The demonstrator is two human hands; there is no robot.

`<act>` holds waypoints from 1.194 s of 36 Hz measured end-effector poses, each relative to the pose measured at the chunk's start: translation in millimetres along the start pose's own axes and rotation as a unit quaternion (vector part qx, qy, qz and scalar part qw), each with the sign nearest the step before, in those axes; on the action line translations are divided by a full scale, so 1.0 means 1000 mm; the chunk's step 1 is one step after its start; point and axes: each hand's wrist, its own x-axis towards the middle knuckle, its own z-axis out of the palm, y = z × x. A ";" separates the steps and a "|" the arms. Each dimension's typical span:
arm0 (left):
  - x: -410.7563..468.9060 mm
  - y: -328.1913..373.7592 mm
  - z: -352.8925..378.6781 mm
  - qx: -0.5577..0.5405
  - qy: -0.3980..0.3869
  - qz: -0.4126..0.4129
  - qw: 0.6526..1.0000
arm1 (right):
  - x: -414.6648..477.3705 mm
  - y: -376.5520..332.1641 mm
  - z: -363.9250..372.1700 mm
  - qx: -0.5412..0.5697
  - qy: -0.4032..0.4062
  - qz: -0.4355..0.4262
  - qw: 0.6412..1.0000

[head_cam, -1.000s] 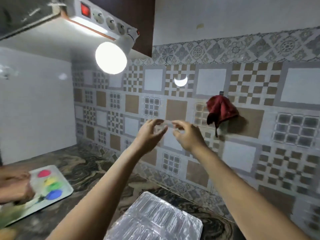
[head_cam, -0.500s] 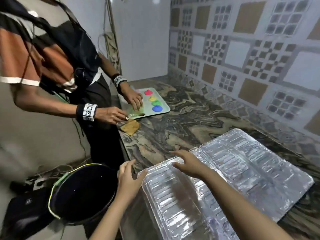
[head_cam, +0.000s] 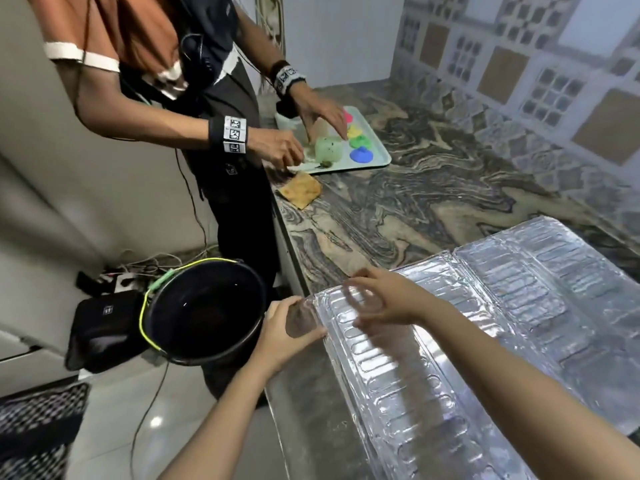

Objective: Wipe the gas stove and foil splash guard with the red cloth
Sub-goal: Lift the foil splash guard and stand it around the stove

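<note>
The foil splash guard (head_cam: 502, 306) lies folded flat on the marble counter, shiny and ribbed, filling the lower right. My left hand (head_cam: 287, 327) curls around its near left corner, thumb on the foil's top. Just above the left panel hovers my right hand (head_cam: 381, 299), its fingers spread, blurred and holding nothing. A dull grey metal face (head_cam: 308, 417) drops below the foil's left edge. Neither the red cloth nor the gas stove's burners show in this view.
Another person (head_cam: 180, 81) stands at the left, both hands at a pale tray (head_cam: 377, 152) of coloured blobs. A yellow-brown cloth (head_cam: 300, 190) lies on the counter (head_cam: 415, 209). A black bucket (head_cam: 204, 306), a black bag (head_cam: 104, 327) and cables sit on the floor.
The view swung down and left from the tiled wall with the hanging red cloth to the counter. My hands dropped onto the foil; the left one closed on its corner.
</note>
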 end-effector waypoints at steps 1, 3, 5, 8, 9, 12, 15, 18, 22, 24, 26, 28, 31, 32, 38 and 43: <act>-0.001 0.001 0.000 0.001 0.002 0.009 1.000 | 0.001 0.001 0.000 -0.004 0.003 -0.002 1.000; -0.004 0.003 0.000 0.008 0.005 0.022 1.000 | 0.002 0.001 -0.002 -0.007 0.004 -0.011 1.000; -0.006 0.006 0.000 0.024 0.014 0.028 0.999 | 0.003 -0.001 -0.003 -0.003 0.003 -0.015 1.000; -0.006 0.011 -0.003 0.064 0.022 0.042 0.997 | 0.002 -0.003 -0.009 0.044 -0.013 -0.013 0.999; -0.005 0.015 -0.006 0.078 0.023 0.048 0.996 | 0.001 -0.004 -0.013 0.066 -0.013 -0.010 0.998; -0.002 0.038 -0.021 0.107 0.034 0.080 0.990 | -0.003 -0.006 -0.029 0.105 0.027 -0.004 0.994; 0.008 0.072 -0.040 0.111 0.058 0.133 0.983 | -0.008 -0.008 -0.054 0.119 0.075 -0.009 0.990; 0.012 0.112 -0.056 0.147 0.060 0.197 0.967 | -0.013 -0.009 -0.084 0.115 0.137 -0.027 0.983; 0.009 0.166 -0.073 0.182 0.078 0.261 0.945 | -0.031 -0.018 -0.132 0.097 0.228 -0.031 0.968; 0.004 0.190 -0.079 0.200 0.095 0.283 0.933 | -0.045 -0.023 -0.157 0.073 0.262 -0.052 0.961; -0.003 0.213 -0.082 0.204 0.113 0.310 0.922 | -0.061 -0.026 -0.178 0.039 0.289 -0.073 0.954; -0.008 0.231 -0.083 0.202 0.123 0.337 0.911 | -0.078 -0.026 -0.194 0.013 0.309 -0.085 0.947; -0.007 0.245 -0.084 0.228 0.145 0.360 0.893 | -0.107 -0.019 -0.213 -0.010 0.327 -0.072 0.942; -0.005 0.247 -0.083 0.224 0.151 0.363 0.892 | -0.116 -0.012 -0.217 -0.012 0.326 -0.058 0.943; -0.008 0.257 -0.074 0.226 0.184 0.402 0.868 | -0.180 0.038 -0.223 -0.008 0.333 0.052 0.941; -0.010 0.266 -0.064 0.231 0.177 0.409 0.865 | -0.219 0.071 -0.220 -0.017 0.383 0.127 0.915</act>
